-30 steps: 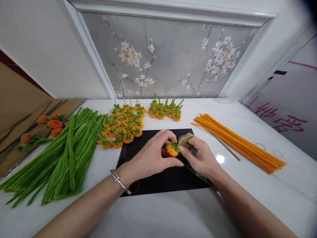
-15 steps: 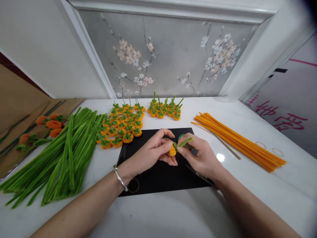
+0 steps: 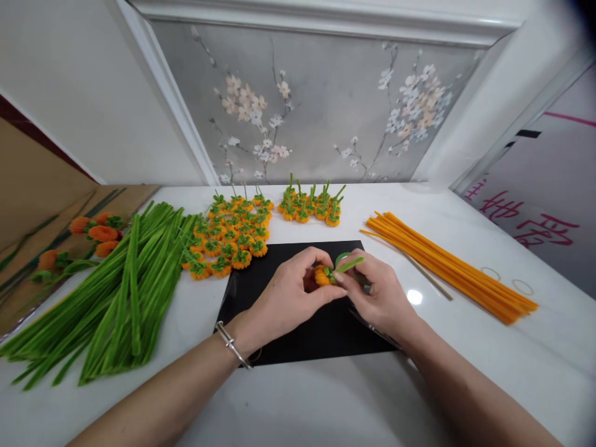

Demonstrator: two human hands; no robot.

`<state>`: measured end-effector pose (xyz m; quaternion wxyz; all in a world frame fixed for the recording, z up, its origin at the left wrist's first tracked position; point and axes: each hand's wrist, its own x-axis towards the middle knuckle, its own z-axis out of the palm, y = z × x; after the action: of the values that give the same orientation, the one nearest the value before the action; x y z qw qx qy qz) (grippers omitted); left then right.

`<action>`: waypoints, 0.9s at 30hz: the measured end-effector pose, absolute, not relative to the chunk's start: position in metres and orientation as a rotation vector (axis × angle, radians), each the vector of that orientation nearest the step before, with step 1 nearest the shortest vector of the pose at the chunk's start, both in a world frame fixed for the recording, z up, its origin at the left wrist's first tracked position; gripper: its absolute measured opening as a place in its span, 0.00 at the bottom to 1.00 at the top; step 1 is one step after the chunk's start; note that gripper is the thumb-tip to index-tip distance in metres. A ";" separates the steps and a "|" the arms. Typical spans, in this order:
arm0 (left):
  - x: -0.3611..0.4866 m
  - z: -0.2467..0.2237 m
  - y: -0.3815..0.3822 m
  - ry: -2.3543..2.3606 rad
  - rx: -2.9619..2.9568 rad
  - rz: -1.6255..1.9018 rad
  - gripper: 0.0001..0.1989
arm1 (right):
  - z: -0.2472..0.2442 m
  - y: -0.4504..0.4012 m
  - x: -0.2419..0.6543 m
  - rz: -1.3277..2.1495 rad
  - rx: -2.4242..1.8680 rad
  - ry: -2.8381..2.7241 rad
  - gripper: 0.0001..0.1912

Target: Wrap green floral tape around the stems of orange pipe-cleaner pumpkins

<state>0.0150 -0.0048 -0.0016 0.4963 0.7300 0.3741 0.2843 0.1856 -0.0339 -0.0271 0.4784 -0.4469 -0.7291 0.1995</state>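
Above the black mat (image 3: 288, 329), my left hand (image 3: 288, 292) curls its fingers and thumb around a small orange pipe-cleaner pumpkin (image 3: 321, 275). My right hand (image 3: 382, 295) pinches the pumpkin's green pipe-cleaner stem (image 3: 349, 265) close to its base. The stem's free end sticks out up and to the right. Both hands' fingertips meet beside the pumpkin. Partly hidden behind my right hand are a round green thing (image 3: 342, 256) and a dark tool lying on the mat, whose kind I cannot make out.
Finished-looking pumpkins stand in a larger group (image 3: 228, 233) and a smaller one (image 3: 311, 208) at the back. Green pipe cleaners (image 3: 135, 292) lie heaped left, orange ones (image 3: 451, 267) right beside a thin stick (image 3: 431, 278). Orange flowers (image 3: 102, 233) lie far left.
My left hand has turned the pumpkin so its ribbed side shows, and its thumb has moved down and right toward my right fingertips. My right hand keeps its pinch on the stem.
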 end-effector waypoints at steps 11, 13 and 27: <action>0.012 0.002 -0.002 0.656 1.569 0.559 0.15 | -0.030 -0.030 0.193 0.215 -0.989 -2.035 0.08; 0.011 0.005 -0.002 0.643 1.578 0.553 0.14 | -0.029 -0.031 0.192 0.245 -0.975 -2.010 0.08; 0.011 0.010 -0.004 0.741 1.729 0.625 0.02 | -0.021 -0.036 0.192 0.705 -1.021 -1.752 0.04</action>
<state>0.0108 -0.0041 0.0102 0.5480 0.7297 0.3127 0.2637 0.1920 -0.0361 -0.0211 0.4773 -0.4179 -0.7171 0.2887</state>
